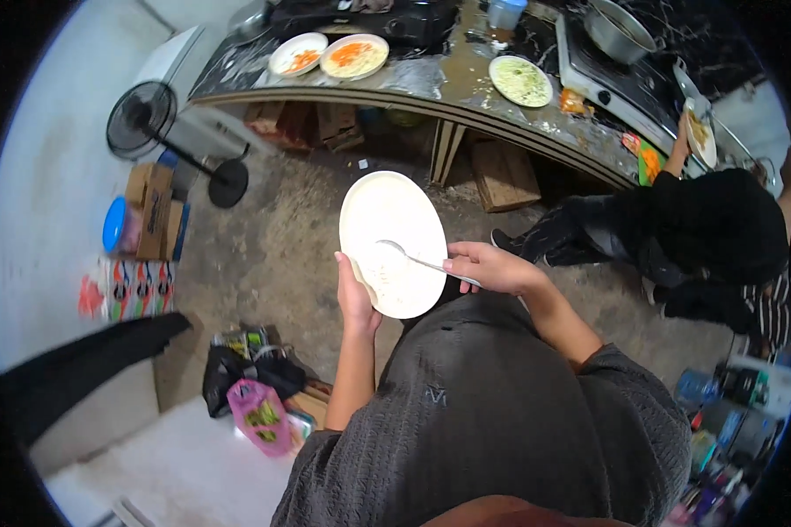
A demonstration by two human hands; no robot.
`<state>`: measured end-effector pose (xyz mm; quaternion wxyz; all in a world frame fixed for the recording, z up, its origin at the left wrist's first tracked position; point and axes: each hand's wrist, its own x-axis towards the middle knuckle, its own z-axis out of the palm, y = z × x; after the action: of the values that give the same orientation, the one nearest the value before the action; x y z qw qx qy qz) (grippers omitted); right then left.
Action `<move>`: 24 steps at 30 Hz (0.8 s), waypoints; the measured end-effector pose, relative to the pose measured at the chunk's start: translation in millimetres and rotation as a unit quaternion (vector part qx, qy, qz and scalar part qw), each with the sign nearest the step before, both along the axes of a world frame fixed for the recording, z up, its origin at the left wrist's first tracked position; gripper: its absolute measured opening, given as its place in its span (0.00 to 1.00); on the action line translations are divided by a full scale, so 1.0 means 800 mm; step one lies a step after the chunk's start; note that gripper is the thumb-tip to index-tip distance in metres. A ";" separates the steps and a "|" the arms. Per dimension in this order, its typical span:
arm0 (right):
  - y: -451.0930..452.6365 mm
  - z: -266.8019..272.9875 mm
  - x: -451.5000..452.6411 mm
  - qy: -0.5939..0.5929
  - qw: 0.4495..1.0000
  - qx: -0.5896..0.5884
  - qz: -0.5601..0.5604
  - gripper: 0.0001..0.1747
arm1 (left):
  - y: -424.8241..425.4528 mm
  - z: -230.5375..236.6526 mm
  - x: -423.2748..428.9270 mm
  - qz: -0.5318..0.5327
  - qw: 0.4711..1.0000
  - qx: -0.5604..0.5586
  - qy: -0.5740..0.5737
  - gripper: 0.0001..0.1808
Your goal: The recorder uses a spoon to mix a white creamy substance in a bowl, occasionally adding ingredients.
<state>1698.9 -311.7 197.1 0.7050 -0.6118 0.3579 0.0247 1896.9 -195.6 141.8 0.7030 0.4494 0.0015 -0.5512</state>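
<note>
My left hand (357, 295) grips the lower left rim of a white oval plate (389, 204), held in front of my body above the floor. A metal spoon (428, 263) is in my right hand (491, 266), its bowl over the middle of the plate. Small pale bits lie on the plate's lower part. On the counter beyond, two white plates (298, 54) (354, 56) carry orange pieces over pale food, and another white plate (521, 81) holds shredded pale green food.
A co-worker (718, 224) stands at the right, holding a plate near a gas stove (600, 92) with a metal pot (619, 33). A black standing fan (227, 183) and a cardboard box (150, 211) are at the left. Bags (262, 415) lie at the lower left. The counter edge (395, 97) runs ahead.
</note>
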 end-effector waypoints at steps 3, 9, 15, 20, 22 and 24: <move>-0.027 0.003 0.022 -0.008 0.999 0.016 -0.046 0.29 | -0.049 -0.004 0.030 -0.036 0.999 -0.005 0.003 0.36; -0.113 -0.016 0.050 -0.027 0.995 0.011 -0.099 0.27 | -0.160 -0.010 0.076 -0.100 0.995 -0.004 0.001 0.36; -0.190 -0.012 0.095 -0.041 0.994 0.002 -0.097 0.27 | -0.248 0.011 0.129 -0.160 0.986 -0.034 -0.006 0.36; -0.222 0.002 0.126 -0.041 0.991 0.018 -0.124 0.26 | -0.301 0.017 0.164 -0.196 0.980 -0.013 -0.014 0.35; -0.227 0.006 0.138 -0.046 0.986 0.028 -0.155 0.27 | -0.318 0.019 0.181 -0.214 0.976 -0.028 0.000 0.35; -0.229 0.003 0.153 -0.076 0.974 0.035 -0.209 0.28 | -0.338 0.010 0.206 -0.247 0.969 -0.025 0.003 0.35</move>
<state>1821.1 -494.6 199.4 0.7406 -0.4986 0.4223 -0.1570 2061.9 -466.1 149.6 0.5555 0.4166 -0.1210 -0.7094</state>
